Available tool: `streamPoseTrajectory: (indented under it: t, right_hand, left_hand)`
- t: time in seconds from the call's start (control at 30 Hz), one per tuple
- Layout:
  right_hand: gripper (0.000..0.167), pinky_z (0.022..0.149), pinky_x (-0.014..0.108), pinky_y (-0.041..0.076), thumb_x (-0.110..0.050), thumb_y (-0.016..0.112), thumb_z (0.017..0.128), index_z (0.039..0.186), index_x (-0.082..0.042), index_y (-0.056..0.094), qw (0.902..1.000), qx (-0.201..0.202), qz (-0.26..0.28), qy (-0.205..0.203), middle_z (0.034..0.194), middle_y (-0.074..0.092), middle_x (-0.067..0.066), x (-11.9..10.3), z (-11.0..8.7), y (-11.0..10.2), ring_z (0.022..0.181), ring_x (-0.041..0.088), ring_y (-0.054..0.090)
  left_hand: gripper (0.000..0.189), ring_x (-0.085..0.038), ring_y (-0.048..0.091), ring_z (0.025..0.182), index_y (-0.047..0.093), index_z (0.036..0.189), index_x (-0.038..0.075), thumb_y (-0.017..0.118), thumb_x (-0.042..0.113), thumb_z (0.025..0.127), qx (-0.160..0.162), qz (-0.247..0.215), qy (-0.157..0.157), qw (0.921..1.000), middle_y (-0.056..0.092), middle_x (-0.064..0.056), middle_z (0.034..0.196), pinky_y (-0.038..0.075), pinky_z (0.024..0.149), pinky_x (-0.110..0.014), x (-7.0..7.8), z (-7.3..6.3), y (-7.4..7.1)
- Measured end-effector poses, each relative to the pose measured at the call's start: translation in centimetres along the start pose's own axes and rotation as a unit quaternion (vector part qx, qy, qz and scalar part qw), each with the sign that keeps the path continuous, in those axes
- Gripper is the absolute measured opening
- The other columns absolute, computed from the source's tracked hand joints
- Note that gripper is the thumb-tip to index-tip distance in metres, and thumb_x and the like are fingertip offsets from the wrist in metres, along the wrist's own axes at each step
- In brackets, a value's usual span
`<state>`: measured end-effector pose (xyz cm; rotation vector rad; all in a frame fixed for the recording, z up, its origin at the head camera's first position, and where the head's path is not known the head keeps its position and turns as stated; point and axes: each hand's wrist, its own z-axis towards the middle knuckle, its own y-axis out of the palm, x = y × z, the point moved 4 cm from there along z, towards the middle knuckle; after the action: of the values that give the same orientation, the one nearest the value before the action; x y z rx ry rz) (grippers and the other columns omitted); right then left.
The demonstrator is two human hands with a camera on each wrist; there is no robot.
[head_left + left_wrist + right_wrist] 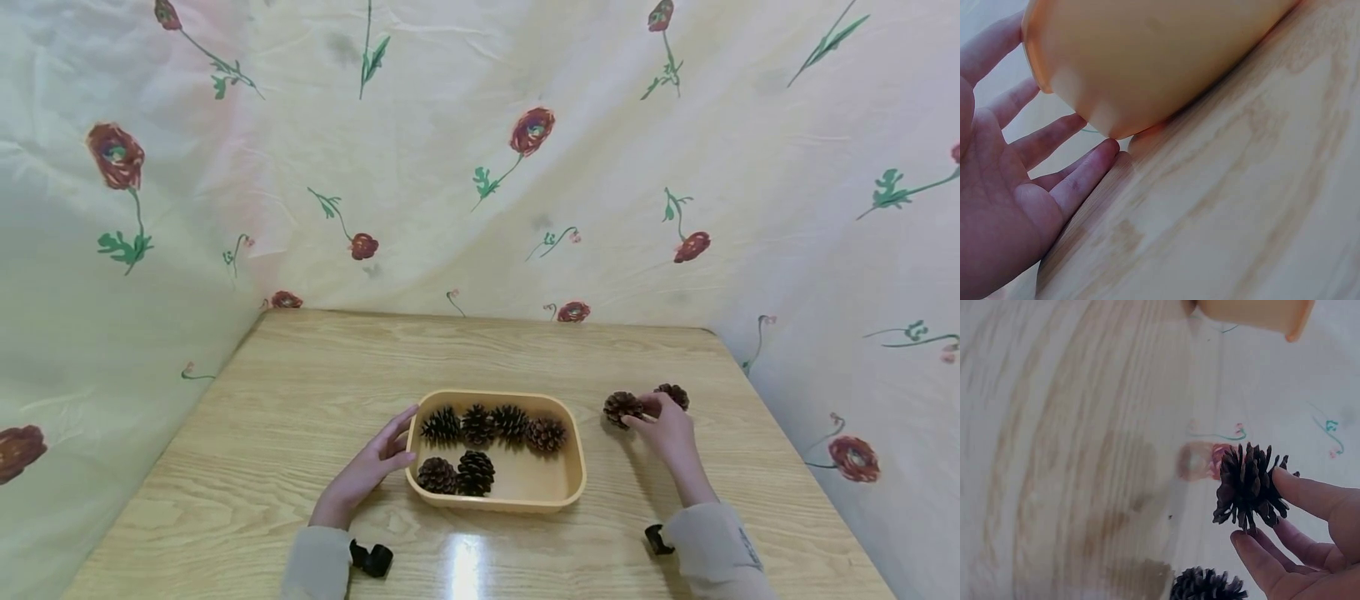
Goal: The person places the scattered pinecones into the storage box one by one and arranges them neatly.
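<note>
A brown pine cone (623, 409) is pinched between the thumb and fingers of my right hand (670, 435), to the right of the tray. In the right wrist view this pine cone (1250, 487) appears held off the tabletop. Just beyond that hand lies a second pine cone (672, 396), partly hidden by it in the head view. The yellow oblong tray (525, 503) has several pine cones inside: a row along its far side and two at the near left. My left hand (365, 472) touches the tray's left end, fingers spread and nearly straight against its wall (1147, 62).
The tray stands on a light wood-grain table (300, 400). A pale curtain (420, 150) with red flowers hangs behind the table and along both sides. Black straps with small devices (372, 559) are on both wrists, and light reflects off the table's near middle.
</note>
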<state>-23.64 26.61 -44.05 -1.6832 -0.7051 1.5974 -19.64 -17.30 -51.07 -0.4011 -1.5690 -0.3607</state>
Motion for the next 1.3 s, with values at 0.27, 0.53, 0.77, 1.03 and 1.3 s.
streamPoseTrajectory:
  t: [0.27, 0.53, 0.77, 1.03, 1.3]
  right_hand:
    - [0.055, 0.088, 0.051, 0.054, -0.023, 0.073, 0.087, 0.125, 0.01, 0.051, 0.9995, -0.003, 0.021, -0.025, 0.128, 0.053, 0.037, -1.6, -1.6, -0.5, 0.117, 0.051, 0.054]
    - [0.053, 0.088, 0.043, 0.056, -0.022, 0.073, 0.087, 0.125, 0.008, 0.052, 0.9983, -0.003, 0.05, -0.028, 0.128, 0.053, 0.033, -3.2, -3.0, -0.8, 0.12, 0.048, 0.052]
    - [0.05, 0.087, 0.038, 0.056, -0.019, 0.073, 0.087, 0.125, 0.006, 0.052, 0.9972, -0.002, 0.068, -0.03, 0.129, 0.053, 0.031, -4.7, -4.2, -1.2, 0.121, 0.046, 0.053]
    - [0.048, 0.089, 0.034, 0.056, -0.017, 0.074, 0.086, 0.125, 0.004, 0.054, 0.9955, -0.005, 0.085, -0.043, 0.128, 0.055, 0.027, -5.6, -5.2, -1.2, 0.122, 0.044, 0.054]
    - [0.049, 0.091, 0.031, 0.055, -0.019, 0.074, 0.086, 0.126, 0.003, 0.054, 0.9932, -0.021, 0.105, -0.046, 0.131, 0.054, 0.026, -5.9, -5.8, -0.8, 0.124, 0.043, 0.052]
  left_hand:
    - [0.069, -0.045, 0.023, 0.144, 0.015, 0.157, 0.024, 0.051, 0.011, 0.1, -0.003, 0.007, 0.009, 0.9999, 0.01, -0.016, 0.163, 0.025, 0.115, -0.059, 0.0, 0.0, 0.0]
    - [0.069, -0.046, 0.024, 0.144, 0.015, 0.157, 0.024, 0.051, 0.01, 0.1, -0.008, 0.004, 0.016, 0.9998, 0.01, -0.016, 0.163, 0.025, 0.115, -0.059, 0.1, -0.1, 0.1]
    - [0.068, -0.043, 0.025, 0.144, 0.017, 0.156, 0.027, 0.051, 0.011, 0.099, 0.001, 0.004, 0.003, 1.0, 0.013, -0.014, 0.163, 0.026, 0.116, -0.057, 0.1, -0.1, 0.1]
    - [0.069, -0.043, 0.025, 0.144, 0.015, 0.156, 0.026, 0.05, 0.008, 0.1, -0.009, 0.0, 0.014, 0.9999, 0.014, -0.014, 0.163, 0.028, 0.115, -0.056, 0.2, -0.1, 0.2]
    - [0.069, -0.043, 0.024, 0.145, 0.015, 0.156, 0.027, 0.051, 0.01, 0.1, -0.009, -0.002, 0.015, 0.9999, 0.013, -0.014, 0.163, 0.026, 0.115, -0.057, 0.3, -0.1, 0.3]
